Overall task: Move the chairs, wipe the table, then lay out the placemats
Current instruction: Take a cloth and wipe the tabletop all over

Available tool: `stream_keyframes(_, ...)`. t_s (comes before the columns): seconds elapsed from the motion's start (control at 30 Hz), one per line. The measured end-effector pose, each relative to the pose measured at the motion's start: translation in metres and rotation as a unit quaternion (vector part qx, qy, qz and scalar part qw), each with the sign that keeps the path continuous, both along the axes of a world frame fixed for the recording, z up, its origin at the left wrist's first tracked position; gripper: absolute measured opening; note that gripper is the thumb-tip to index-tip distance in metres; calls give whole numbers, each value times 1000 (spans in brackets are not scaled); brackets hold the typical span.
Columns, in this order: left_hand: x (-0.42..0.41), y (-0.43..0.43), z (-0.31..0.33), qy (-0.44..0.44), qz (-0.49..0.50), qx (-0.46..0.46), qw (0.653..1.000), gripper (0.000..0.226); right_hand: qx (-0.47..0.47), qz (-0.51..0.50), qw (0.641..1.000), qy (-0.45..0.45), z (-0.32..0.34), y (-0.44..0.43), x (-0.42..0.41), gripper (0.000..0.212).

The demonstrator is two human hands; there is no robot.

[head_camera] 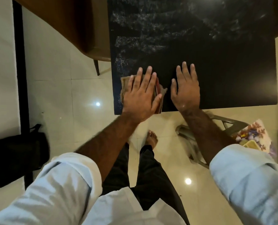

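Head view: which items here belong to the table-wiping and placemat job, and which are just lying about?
Part of the job:
- black table, streaked from wiping
- folded cloth under the left hand
- right hand, flat on the table
- brown chair
- grey plastic chair

Lying about:
- black bag on the floor
- floral item

The left hand hides most of the cloth; the table runs past the top edge.

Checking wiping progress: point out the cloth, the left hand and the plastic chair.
cloth (125,82): head view, exposed far-left corner.
left hand (140,96): head view, back of the hand.
plastic chair (229,121): head view, grey frame beside the table.
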State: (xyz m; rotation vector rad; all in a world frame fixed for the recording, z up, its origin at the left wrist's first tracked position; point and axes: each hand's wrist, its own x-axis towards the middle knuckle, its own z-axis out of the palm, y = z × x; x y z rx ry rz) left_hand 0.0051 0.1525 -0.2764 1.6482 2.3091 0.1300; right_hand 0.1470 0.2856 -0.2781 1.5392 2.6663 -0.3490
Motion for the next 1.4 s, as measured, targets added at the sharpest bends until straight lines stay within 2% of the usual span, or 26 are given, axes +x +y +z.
stream_keyframes(0.23,-86,49,-1,40,66,-16,997,86,26,-4,1000,-11,-8,-3,1,61)
stream_keyframes(0.4,-41,6,4,29,55,-16,998,81,30,-7,999,-13,-9,-4,2,61)
stream_keyframes(0.57,-9,-48,4,28,28,-53,998,81,28,-7,1000,-5,-8,-5,2,62)
stream_keyframes(0.67,-29,-26,0,43,39,-48,997,82,29,-5,1000,1,-9,-4,3,62)
stream_keyframes(0.87,-70,52,0,68,134,-19,988,84,21,-7,1000,-3,-10,-4,2,63)
stream_keyframes(0.93,-52,49,2,56,105,-17,993,85,16,-9,1000,-1,-10,-4,3,62)
stream_keyframes(1.03,-13,3,4,24,11,-37,999,85,17,-5,1000,3,-10,-4,4,61)
stream_keyframes(1.17,-17,-44,2,20,7,-63,998,85,13,-9,1000,-8,-12,-3,2,62)
stream_keyframes(1.27,-52,-19,0,34,34,-60,997,83,16,-10,1000,-8,-13,-3,1,61)
stream_keyframes(1.4,-101,57,-4,52,97,-25,994,84,29,-9,1000,-7,-16,-3,3,61)
